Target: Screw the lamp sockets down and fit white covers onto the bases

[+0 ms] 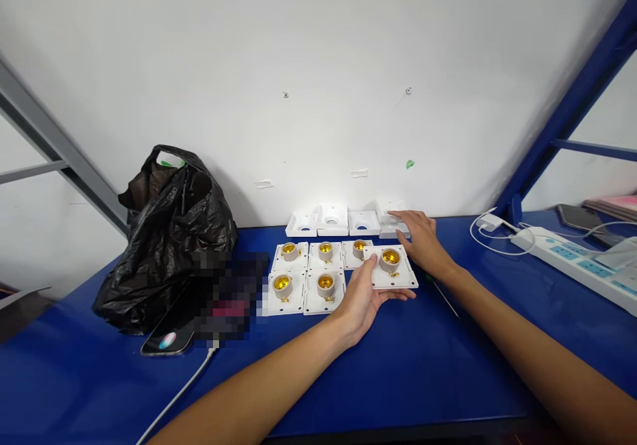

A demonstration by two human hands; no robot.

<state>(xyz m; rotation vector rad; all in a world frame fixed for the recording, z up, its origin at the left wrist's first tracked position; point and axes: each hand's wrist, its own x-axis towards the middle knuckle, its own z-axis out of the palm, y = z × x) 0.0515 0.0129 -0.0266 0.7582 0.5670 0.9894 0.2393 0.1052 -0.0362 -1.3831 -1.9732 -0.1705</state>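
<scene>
My left hand (362,299) holds up a white square plate (404,274) that carries a round socket with a gold inside, thumb on its left edge and fingers beneath. Several similar socket plates (325,292) lie in two rows to the left of it. My right hand (421,236) reaches to a stack of white square covers (391,209) by the wall; its thumb and fingers are spread around the stack's right side. More white covers (332,217) stand in a line to the left of that stack.
A black plastic bag (174,246) and a phone (168,337) with a white cable (184,388) are at the left. A thin screwdriver (445,298) lies beneath my right forearm. A white power strip (572,256) with cables is at the right. Behind stands a white wall (338,127).
</scene>
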